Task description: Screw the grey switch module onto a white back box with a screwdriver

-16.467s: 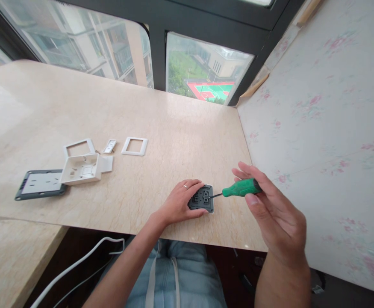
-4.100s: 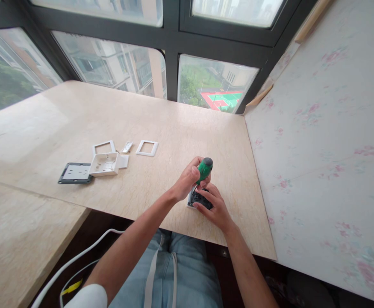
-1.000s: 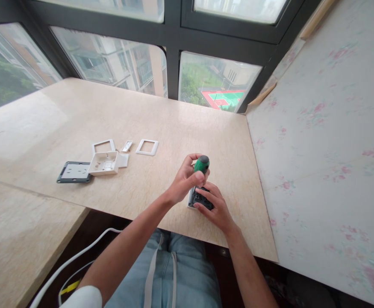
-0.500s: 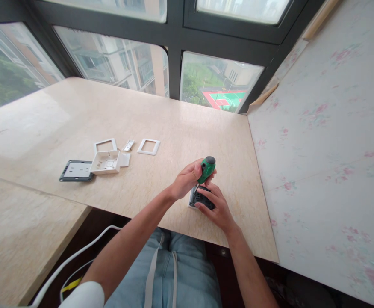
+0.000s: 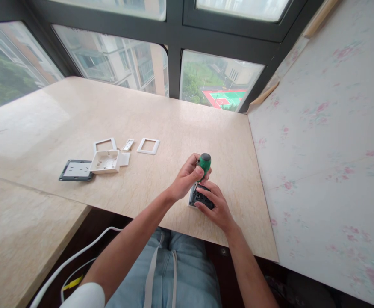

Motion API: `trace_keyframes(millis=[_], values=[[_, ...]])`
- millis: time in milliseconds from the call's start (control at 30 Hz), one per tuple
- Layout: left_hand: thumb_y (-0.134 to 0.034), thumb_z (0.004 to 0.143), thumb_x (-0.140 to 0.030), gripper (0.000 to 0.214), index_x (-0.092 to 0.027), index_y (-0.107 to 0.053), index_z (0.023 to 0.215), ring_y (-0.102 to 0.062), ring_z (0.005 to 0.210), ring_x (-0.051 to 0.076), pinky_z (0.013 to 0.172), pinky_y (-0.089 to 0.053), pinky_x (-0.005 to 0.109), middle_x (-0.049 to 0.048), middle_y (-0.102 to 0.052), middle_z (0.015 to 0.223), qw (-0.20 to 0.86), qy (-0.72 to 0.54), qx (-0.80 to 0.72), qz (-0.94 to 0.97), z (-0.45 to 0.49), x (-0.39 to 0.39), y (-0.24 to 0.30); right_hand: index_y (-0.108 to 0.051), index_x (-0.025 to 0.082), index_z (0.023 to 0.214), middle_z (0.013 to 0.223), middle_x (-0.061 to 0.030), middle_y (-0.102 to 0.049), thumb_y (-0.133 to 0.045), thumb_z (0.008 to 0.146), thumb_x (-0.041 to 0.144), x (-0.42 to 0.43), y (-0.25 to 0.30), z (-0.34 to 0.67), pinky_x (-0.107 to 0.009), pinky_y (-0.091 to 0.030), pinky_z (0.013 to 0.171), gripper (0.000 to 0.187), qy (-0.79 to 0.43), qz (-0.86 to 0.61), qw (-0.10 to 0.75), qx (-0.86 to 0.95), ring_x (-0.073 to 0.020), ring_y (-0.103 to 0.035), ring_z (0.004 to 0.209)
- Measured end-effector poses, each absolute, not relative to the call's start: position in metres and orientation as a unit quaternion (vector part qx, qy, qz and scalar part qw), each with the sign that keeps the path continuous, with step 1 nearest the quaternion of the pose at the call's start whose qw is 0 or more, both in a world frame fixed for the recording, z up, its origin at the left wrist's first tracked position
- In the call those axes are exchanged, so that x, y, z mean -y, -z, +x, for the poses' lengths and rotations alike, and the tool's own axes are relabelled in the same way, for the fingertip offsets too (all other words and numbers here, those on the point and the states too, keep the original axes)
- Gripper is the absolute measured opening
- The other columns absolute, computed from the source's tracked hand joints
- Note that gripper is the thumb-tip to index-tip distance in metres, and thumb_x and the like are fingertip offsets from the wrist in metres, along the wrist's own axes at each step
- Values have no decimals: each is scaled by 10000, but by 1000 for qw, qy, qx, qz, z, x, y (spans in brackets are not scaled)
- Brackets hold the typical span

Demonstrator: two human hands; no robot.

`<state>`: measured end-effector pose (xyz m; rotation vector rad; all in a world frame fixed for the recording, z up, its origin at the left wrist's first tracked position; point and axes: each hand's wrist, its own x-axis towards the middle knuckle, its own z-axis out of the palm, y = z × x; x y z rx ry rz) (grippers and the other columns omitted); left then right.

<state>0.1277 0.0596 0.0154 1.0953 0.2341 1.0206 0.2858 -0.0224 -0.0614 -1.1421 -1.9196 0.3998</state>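
My left hand (image 5: 187,177) is wrapped round the green handle of a screwdriver (image 5: 204,163), which stands nearly upright with its tip down in a dark grey switch module (image 5: 198,197). The module lies on the beige marble counter (image 5: 161,124) near its front edge. My right hand (image 5: 217,206) presses on the module's near right side, fingers curled over it and holding it in place.
To the left lie a dark socket plate (image 5: 75,170), a white back box (image 5: 105,161), two white frames (image 5: 148,146) (image 5: 104,143) and a small white part (image 5: 129,144). A flowered wall (image 5: 321,141) closes the right side. Windows run along the back. White cable (image 5: 78,256) hangs below the counter.
The screwdriver handle has swung slightly left and stands more upright than half a second ago. My right hand stays on the module.
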Motion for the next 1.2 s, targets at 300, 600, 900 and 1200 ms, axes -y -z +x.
trace_keyframes(millis=[300,600,900,1200], values=[[-460,855,-808,668,-153,-581,814,-433,541,132,559,-332,293,-9,-490,590,771,-376,-108,502,129,-66,-22,-619,314,1289,1221,-95,-640,-670,920,337,22,59,284,-535,-496,1038,373,-158,-456,428,764,-288,-599,1187],[-415,846,-836,671,-179,-533,778,-367,508,120,534,-282,295,-45,-400,551,771,-371,-107,507,135,-64,-22,-630,319,1275,1165,-84,-644,-679,910,348,23,62,285,-517,-510,1008,369,-168,-465,425,758,-285,-608,1149],[-631,868,-668,493,-208,-455,899,-403,555,95,545,-301,246,-51,-469,644,733,-425,-77,526,133,-58,-12,-606,339,1298,1214,-80,-646,-679,912,329,22,61,285,-531,-506,1015,393,-163,-458,429,761,-289,-605,1177],[-488,836,-816,663,-162,-562,752,-396,558,131,555,-302,293,-7,-472,602,764,-388,-74,510,133,-67,-18,-618,323,1297,1231,-91,-639,-688,910,333,22,60,285,-532,-495,1041,393,-161,-457,431,761,-287,-595,1193]])
